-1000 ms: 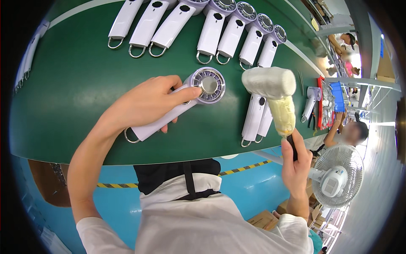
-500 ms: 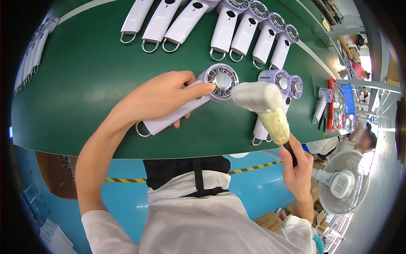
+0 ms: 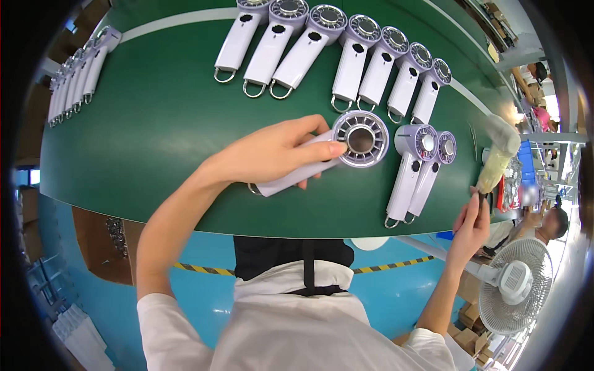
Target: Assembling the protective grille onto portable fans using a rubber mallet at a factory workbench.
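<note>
Here, left hand laid over the white handle of a small handheld fan, grip closed around that handle, thumb tip pressed near the round ribbed head. Lying flat on the green surface, head pointing to the right, metal loop end toward the body. Right hand raised off the surface edge, grip pinched narrow around the thin dark handle of a mallet with a pale, blurred head, held up and well apart from the fan.

Probably light: hollow plastic shell, stiff, smooth and a little slippery. Thin ribs in the round head likely the weak spot, easily cracked or bent. Best taken along the straight handle, where fingers wrap fully, not across the grille. Small wire loop at the tail too thin for a firm hold.

Just beside it to the right, two more fans lying side by side. Farther up, a row of seven fans, loops toward the body; another row at the far left. Standing white floor fan at lower right.
</note>
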### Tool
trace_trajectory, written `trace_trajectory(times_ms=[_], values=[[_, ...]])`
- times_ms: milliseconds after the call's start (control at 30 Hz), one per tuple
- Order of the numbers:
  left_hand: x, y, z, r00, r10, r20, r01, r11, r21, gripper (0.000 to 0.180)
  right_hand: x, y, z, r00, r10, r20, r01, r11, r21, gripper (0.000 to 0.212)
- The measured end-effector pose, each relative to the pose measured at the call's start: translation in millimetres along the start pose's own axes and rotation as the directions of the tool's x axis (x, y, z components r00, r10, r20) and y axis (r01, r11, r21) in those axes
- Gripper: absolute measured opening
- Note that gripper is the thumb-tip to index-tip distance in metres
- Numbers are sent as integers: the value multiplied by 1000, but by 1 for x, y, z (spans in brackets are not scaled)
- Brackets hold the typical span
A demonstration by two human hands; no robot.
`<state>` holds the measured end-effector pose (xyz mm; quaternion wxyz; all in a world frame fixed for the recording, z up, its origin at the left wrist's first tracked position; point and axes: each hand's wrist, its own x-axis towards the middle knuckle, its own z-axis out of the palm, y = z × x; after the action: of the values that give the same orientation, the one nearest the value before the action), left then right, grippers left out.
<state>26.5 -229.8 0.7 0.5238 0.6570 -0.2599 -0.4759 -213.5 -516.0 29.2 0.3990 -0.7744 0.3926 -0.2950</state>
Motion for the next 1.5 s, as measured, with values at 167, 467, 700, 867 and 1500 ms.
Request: trace_trajectory(times_ms=[167, 467, 700, 867, 1500], values=[[-9, 16, -3, 973, 204, 105, -208, 978, 31, 48, 61, 85, -8, 926, -320, -200, 268, 931, -250, 29], [-37, 16, -21, 824, 465, -322, -363, 871, 331, 56, 103, 153, -1, 879, -474, 48, 336, 547, -767, 29], [-52, 0, -77, 564, 317, -762, -349, 929, 127, 58, 118, 194, -22, 886, -462, 44, 308, 515, -800, 36], [-72, -21, -193, 281, 242, -929, -45, 970, 239, 74, 112, 181, -15, 892, -452, 22, 280, 512, -812, 38], [-80, -79, -340, 148, 550, -822, 632, 586, 506, 54, 104, 175, -8, 914, -406, -17, 231, 555, -799, 37]])
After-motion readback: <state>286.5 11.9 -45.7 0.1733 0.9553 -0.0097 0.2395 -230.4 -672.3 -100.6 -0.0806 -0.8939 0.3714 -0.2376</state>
